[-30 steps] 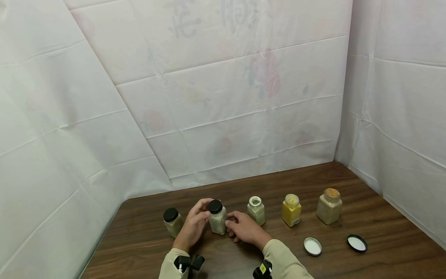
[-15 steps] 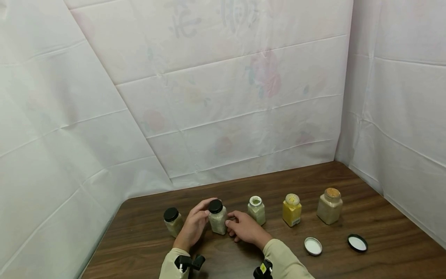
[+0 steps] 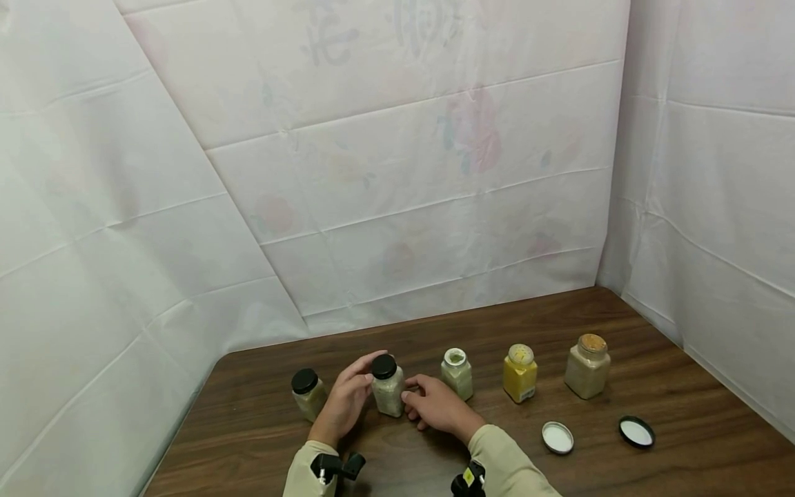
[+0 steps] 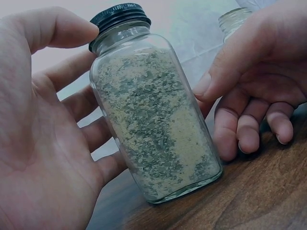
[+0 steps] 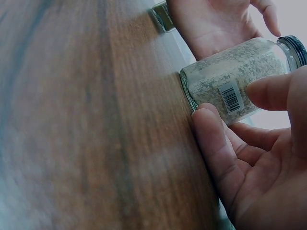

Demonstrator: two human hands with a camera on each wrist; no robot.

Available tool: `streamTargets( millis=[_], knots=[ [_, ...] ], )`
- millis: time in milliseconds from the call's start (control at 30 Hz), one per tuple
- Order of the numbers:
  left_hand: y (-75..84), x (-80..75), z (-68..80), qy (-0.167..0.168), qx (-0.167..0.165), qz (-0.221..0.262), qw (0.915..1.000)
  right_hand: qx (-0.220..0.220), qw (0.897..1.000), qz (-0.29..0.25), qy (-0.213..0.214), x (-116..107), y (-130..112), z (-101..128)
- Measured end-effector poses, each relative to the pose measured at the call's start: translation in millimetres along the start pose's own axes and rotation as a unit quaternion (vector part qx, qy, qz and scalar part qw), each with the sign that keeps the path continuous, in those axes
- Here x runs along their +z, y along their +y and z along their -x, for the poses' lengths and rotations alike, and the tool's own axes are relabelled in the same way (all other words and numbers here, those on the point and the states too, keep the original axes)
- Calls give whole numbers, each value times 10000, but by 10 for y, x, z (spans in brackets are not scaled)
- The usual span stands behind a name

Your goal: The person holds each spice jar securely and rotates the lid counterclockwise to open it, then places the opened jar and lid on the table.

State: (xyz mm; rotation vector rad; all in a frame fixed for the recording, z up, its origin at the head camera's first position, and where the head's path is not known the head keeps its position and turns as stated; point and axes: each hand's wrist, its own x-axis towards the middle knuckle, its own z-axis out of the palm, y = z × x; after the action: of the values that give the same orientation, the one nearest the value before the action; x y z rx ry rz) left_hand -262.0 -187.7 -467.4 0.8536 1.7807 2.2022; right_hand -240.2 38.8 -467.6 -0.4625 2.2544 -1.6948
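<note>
In the head view, a glass spice jar with a black screw lid stands between the two hands. Pale and green flakes fill it, and its barcode label faces the right wrist camera. My left hand holds the jar from the left, thumb at the lid's edge and fingers around the far side. From the right, my right hand grips the jar's lower side between thumb and forefinger. Its other fingers are curled beside the base, close to the wood.
Left of the hands stands another black-lidded jar. To the right are a lidless green-filled jar, a yellow-filled jar and a larger beige-filled jar. Two lids lie before them on the wooden table. White cloth hangs behind.
</note>
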Motion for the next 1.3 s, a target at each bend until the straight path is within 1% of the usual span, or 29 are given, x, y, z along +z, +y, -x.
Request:
streamTargets(
  millis=[100, 200, 400, 533, 833, 1033, 1300],
  knots=[
    [7, 0, 3, 27, -105, -31, 9999, -6, 10000, 13, -1, 1, 1, -3],
    [10, -1, 8, 53, -142, -68, 9999, -18, 10000, 17, -7, 4, 0, -3],
    [-5, -9, 3, 0, 68, -39, 10000, -45, 10000, 26, 17, 8, -9, 2],
    [-10, -9, -2, 26, 164, 9, 9999, -31, 10000, 17, 32, 9, -10, 2],
    [-41, -13, -4, 218, 236, 14, 9995, -67, 10000, 22, 62, 16, -4, 3],
    [-23, 8, -2, 362, 229, -11, 9991, -92, 9999, 6, 74, 16, -7, 4],
    [-28, 11, -5, 352, 231, -99, 9991, -91, 9999, 34, 85, 24, 3, 0]
  ],
)
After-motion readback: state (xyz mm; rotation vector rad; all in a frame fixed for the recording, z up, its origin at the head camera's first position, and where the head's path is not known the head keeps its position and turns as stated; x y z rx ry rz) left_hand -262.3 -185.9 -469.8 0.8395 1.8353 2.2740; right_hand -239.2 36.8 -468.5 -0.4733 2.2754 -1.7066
